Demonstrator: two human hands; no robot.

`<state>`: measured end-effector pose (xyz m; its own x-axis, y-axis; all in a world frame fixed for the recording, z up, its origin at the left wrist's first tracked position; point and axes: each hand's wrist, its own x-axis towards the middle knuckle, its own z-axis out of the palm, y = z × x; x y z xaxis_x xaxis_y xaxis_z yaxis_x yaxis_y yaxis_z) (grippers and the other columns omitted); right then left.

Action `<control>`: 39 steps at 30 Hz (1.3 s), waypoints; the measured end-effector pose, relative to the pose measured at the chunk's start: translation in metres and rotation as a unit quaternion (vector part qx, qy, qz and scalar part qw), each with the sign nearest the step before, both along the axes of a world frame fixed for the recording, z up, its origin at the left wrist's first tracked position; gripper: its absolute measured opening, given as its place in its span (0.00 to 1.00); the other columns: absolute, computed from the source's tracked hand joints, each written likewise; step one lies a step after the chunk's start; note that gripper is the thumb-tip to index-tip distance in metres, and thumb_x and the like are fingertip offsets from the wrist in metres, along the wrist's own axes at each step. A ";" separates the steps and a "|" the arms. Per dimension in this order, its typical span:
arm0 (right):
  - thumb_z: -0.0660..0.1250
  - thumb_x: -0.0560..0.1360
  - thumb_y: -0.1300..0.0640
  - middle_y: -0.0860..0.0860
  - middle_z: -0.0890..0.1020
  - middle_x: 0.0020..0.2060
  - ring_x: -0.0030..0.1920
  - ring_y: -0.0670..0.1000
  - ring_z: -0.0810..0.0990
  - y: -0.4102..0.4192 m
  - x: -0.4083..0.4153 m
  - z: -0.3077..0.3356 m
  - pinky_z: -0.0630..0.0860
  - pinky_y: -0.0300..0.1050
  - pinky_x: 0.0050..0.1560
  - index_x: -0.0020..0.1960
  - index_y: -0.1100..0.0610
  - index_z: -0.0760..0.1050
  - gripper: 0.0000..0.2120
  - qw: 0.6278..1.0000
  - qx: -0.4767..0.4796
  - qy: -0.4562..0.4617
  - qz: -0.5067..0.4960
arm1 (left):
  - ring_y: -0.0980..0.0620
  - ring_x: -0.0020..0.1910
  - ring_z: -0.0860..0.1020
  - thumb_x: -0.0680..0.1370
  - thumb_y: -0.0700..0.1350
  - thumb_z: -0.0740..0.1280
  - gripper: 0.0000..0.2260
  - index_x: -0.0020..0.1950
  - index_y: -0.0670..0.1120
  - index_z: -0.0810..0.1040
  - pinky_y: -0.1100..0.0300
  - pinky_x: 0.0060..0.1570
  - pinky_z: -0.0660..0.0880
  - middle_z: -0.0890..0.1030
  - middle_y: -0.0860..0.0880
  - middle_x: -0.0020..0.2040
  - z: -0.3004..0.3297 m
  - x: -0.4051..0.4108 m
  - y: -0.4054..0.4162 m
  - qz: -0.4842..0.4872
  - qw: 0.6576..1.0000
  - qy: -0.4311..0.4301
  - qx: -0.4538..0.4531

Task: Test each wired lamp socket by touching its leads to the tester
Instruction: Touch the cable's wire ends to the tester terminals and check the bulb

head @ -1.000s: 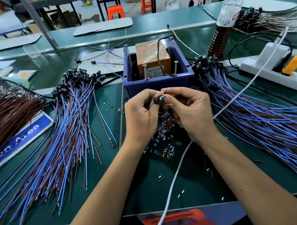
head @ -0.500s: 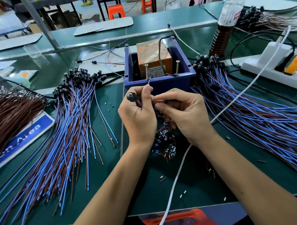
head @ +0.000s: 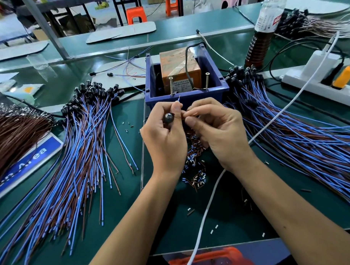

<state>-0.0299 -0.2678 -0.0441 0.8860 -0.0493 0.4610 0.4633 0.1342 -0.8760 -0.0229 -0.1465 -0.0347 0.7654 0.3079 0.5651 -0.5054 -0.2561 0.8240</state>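
My left hand (head: 164,136) grips one black lamp socket (head: 168,118) with its round head facing me. A blue lead (head: 178,99) sticks up past my thumb, just below the left screw post (head: 171,86). My right hand (head: 217,131) pinches the brown lead (head: 190,114) of the same socket beside my left thumb. The tester (head: 180,70), an orange block with two upright screws, the right screw post (head: 207,81) among them, sits in a blue bin (head: 188,97) straight ahead. No lead touches a screw.
A pile of wired sockets (head: 75,147) fans out on the left, another pile of sockets (head: 301,136) on the right. Cut wire sleeves (head: 195,167) lie under my hands. A white cable (head: 208,206) crosses the green mat. A power strip (head: 319,81) and a bottle (head: 265,28) stand at the back right.
The socket went from between both hands into my left hand, head turned toward me. The blue lead now points up toward the left screw; my right hand took the brown lead.
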 end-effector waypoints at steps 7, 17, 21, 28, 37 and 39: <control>0.71 0.82 0.60 0.56 0.87 0.43 0.27 0.50 0.75 -0.017 0.006 0.004 0.69 0.39 0.25 0.51 0.57 0.81 0.00 0.995 0.046 0.002 -0.087 | 0.51 0.40 0.80 0.83 0.42 0.68 0.07 0.46 0.43 0.82 0.56 0.40 0.76 0.82 0.50 0.40 0.000 0.003 0.004 0.073 0.997 -0.036 -0.011; 0.70 0.81 0.59 0.49 0.86 0.40 0.40 0.48 0.84 -0.022 0.017 0.007 0.79 0.41 0.42 0.52 0.58 0.86 0.06 0.920 -0.104 -0.062 -0.373 | 0.57 0.38 0.80 0.81 0.38 0.69 0.04 0.48 0.40 0.84 0.53 0.42 0.80 0.83 0.51 0.39 0.006 0.011 0.005 0.105 0.993 -0.007 -0.051; 0.70 0.81 0.59 0.50 0.87 0.43 0.43 0.47 0.86 -0.019 0.020 0.008 0.81 0.44 0.45 0.53 0.59 0.86 0.07 0.913 -0.141 -0.086 -0.372 | 0.56 0.40 0.82 0.80 0.38 0.69 0.06 0.51 0.40 0.86 0.57 0.44 0.80 0.85 0.50 0.41 0.005 0.014 0.004 0.103 0.994 -0.013 -0.029; 0.70 0.81 0.58 0.50 0.88 0.44 0.45 0.47 0.87 -0.016 0.021 0.010 0.83 0.48 0.47 0.54 0.60 0.86 0.08 0.921 -0.152 -0.089 -0.347 | 0.54 0.38 0.80 0.80 0.39 0.70 0.06 0.51 0.40 0.86 0.47 0.42 0.79 0.85 0.47 0.42 0.001 0.020 0.004 0.091 0.996 -0.014 -0.016; 0.70 0.82 0.59 0.51 0.87 0.46 0.47 0.46 0.86 -0.014 0.019 0.015 0.81 0.42 0.50 0.55 0.61 0.86 0.08 0.916 -0.181 -0.100 -0.343 | 0.50 0.37 0.79 0.80 0.38 0.69 0.06 0.51 0.41 0.86 0.48 0.39 0.78 0.85 0.47 0.42 0.002 0.017 0.003 0.089 0.996 -0.007 -0.019; 0.70 0.82 0.60 0.51 0.87 0.46 0.48 0.47 0.86 -0.014 0.018 0.015 0.81 0.42 0.51 0.56 0.61 0.86 0.08 0.917 -0.187 -0.101 -0.338 | 0.49 0.38 0.79 0.80 0.38 0.69 0.06 0.51 0.41 0.86 0.47 0.39 0.78 0.85 0.47 0.42 0.003 0.016 0.003 0.089 0.996 -0.005 -0.019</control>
<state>-0.0119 -0.2819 -0.0291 0.6062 -0.3603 0.7090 0.4886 -0.5347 -0.6895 -0.0068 -0.1438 -0.0320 0.6920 0.4587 0.5574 -0.4625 -0.3112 0.8303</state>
